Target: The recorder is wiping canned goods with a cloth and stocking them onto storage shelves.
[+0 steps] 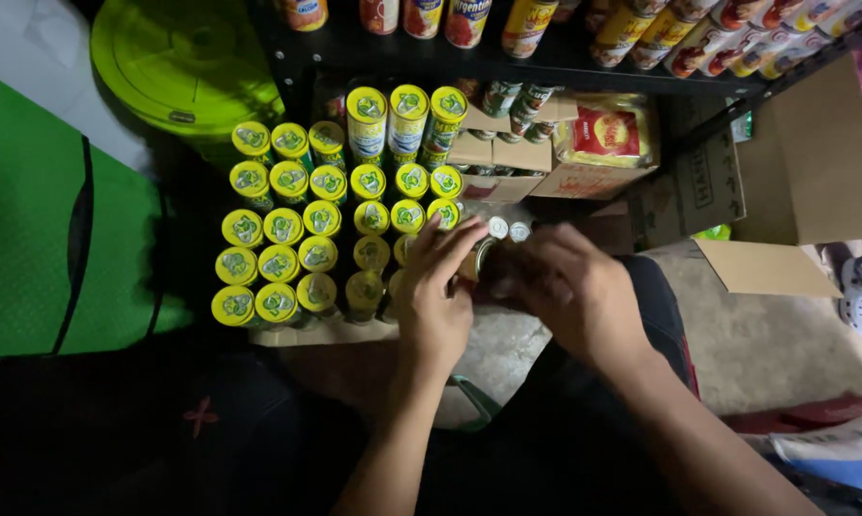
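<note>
Both my hands meet over the right edge of a block of yellow-lidded cans [297, 229] standing on the floor beneath a dark shelf [507, 62]. My left hand [438, 301] is curled, fingers pointing up toward the rows, its fingertips touching the nearest lids. My right hand [570, 287] is closed around a can [481, 256] held between the two hands; only a sliver of its metal top and dark side shows, tilted, the rest hidden by my fingers.

The cans stand upright in tight rows, each with a round yellow lid bearing a green mark in the middle and a pull ring. The back row, three taller cans [407, 119], stands raised above the others and shows blue and green labels on its sides. Two silver tops [507, 229] sit just beyond my fingers, right of the yellow block.

Behind them are small cardboard boxes [503, 153], one carrying dark green tins, and beside these a yellow packet [608, 134] with a red panel. An open carton [794, 162] lies on its side to the right, flaps spread on the concrete floor [765, 344]. Along the shelf above runs a line of red and yellow labelled cans [641, 29]. A lime-green lid [178, 62] leans at the upper left, above a green mat [20, 220].
</note>
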